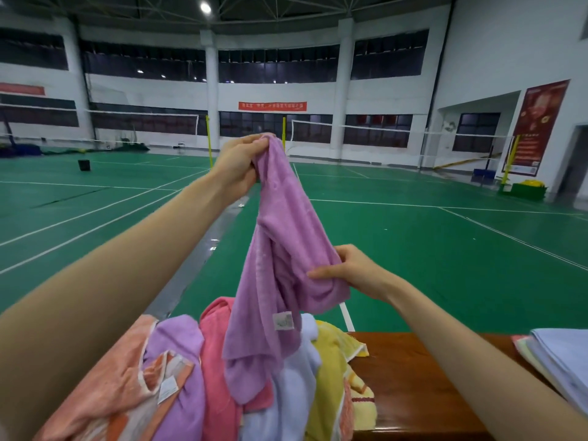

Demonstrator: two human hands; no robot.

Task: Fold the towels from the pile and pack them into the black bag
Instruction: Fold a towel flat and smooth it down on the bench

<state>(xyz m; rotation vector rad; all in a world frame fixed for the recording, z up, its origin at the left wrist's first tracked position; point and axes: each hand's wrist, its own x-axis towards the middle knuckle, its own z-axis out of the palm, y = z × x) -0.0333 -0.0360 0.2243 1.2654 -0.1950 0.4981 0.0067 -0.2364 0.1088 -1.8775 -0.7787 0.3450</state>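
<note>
Setting: counter [413, 377] at the bottom of the view, green court floor behind it. No black bag in view, so packing direction unknown.

Pile [197, 377] of loose towels sits on the counter's left part: orange, lilac, pink, white, yellow. A stack of folded towels [560, 354] lies at the counter's right edge, well apart from the pile.

Purple towel [280, 249] hangs in the air above the pile, bunched, not spread. Long axis runs near vertical, leaning up-left to down-right; its lower end drapes onto the pile, white label [283, 321] facing the camera.

Left hand [238, 163] is the high, far one: fingers curled tight round the towel's top end. Right hand [356, 272] is lower and nearer the body, gripping a gathered fold at mid-length on the towel's right side, thumb [321, 274] laid over the cloth.

Judgement: step is opening the towel out. Key relation: both grips sit on one line along the long axis, so no edge is stretched yet. Right hand probably needs to slide to a corner, level with the left.
</note>
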